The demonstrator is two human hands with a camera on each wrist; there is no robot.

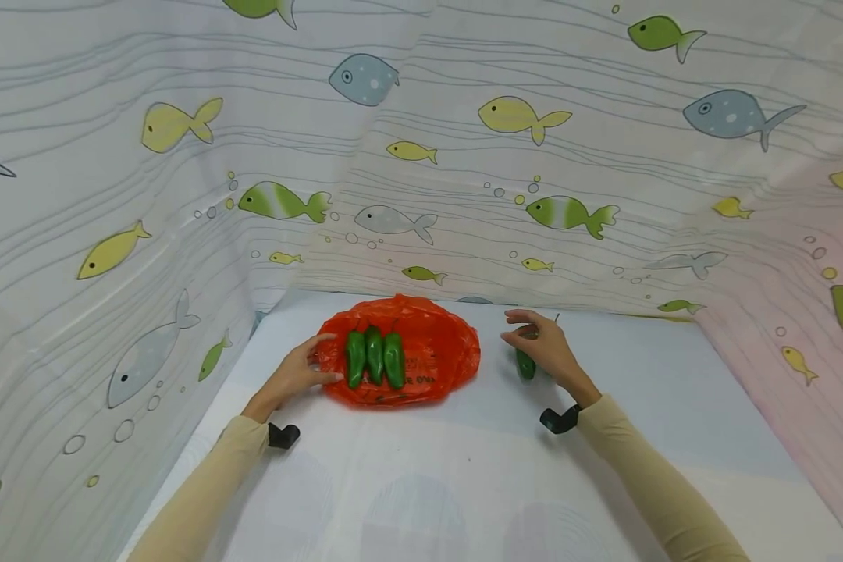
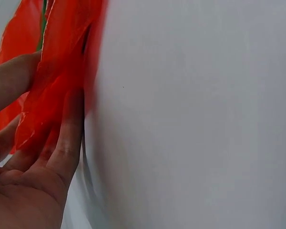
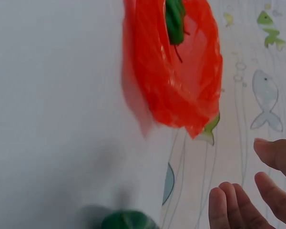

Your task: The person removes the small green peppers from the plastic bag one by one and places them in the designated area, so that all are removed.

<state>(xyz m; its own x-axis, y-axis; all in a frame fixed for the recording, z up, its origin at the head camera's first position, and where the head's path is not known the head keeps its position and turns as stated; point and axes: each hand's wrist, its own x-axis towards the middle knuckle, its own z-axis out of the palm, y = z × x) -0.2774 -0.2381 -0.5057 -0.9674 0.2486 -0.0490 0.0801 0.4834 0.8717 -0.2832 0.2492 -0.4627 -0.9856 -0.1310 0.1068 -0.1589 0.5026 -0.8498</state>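
Note:
A red plastic bag (image 1: 457, 355) lies spread open on the white table, with three long green peppers (image 1: 374, 355) side by side on it. At the bag's left edge is my left hand (image 1: 297, 376). In the left wrist view its fingers (image 2: 66, 143) curve around the thin red film, one digit on each side. My right hand (image 1: 548, 347) hovers right of the bag, over another green pepper (image 1: 527, 365) that it partly hides. The right wrist view shows its fingers (image 3: 233, 205) apart and holding nothing, with that pepper (image 3: 129, 222) below at the frame's bottom edge.
A fish-patterned sheet (image 1: 457, 164) rises behind the white table (image 1: 421, 468) and along both sides. Dark wrist-worn devices sit at the left wrist (image 1: 283, 435) and right wrist (image 1: 558, 420).

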